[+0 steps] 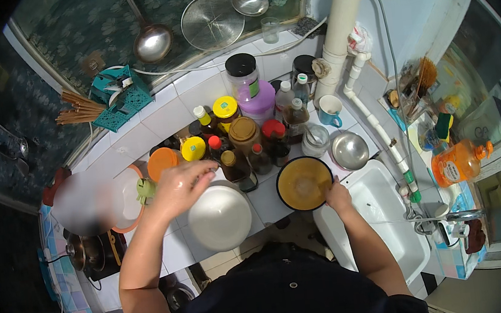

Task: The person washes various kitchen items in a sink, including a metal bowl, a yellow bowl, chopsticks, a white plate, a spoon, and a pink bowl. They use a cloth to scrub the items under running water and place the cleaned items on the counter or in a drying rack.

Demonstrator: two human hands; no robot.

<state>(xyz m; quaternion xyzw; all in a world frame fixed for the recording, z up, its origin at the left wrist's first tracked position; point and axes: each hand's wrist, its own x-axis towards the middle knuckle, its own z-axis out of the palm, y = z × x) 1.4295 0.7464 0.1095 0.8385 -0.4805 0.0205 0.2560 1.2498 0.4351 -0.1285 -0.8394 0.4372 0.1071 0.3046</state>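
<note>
Sitting on the white tiled counter point(270, 200), the round dark bowl with yellow liquid inside point(304, 182) is just to the left of the right hand point(338, 197), which touches its rim on the near right side with fingers curled close, though I cannot tell if they pinch it. The left hand point(179, 188) is farther off, over the edge of the big shiny upside-down metal bowl point(219, 217), with fingers bent and nearly closed, reaching toward the brown glass jars and bottles point(244, 151) just behind.
</note>
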